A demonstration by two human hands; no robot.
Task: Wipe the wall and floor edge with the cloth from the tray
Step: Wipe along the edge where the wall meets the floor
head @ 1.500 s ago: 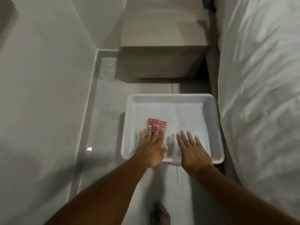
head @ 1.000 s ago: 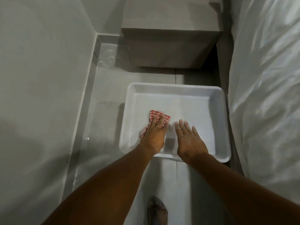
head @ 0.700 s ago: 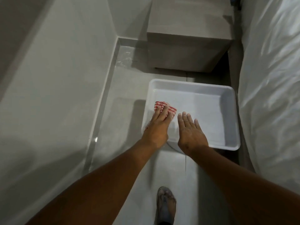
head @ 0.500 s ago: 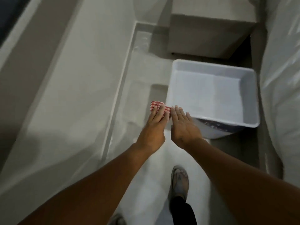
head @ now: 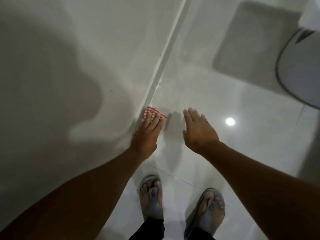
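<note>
Left hand (head: pixel 147 134) pressing cloth (head: pixel 153 113) at skirting (head: pixel 161 54), tray (head: pixel 301 66) apparently right

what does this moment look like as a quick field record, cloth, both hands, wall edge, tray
cloth: red and white checked cloth, folded, under the left hand's fingers
cloth position: at the floor edge where wall meets floor
left hand: left hand palm down, pressing the cloth
right hand: right hand open, empty, hovering over the floor
tray: white tray, upper right, partly out of view, no cloth seen in it
feet: two sandals on the floor
task stage: cloth at the edge, ready to wipe
</note>
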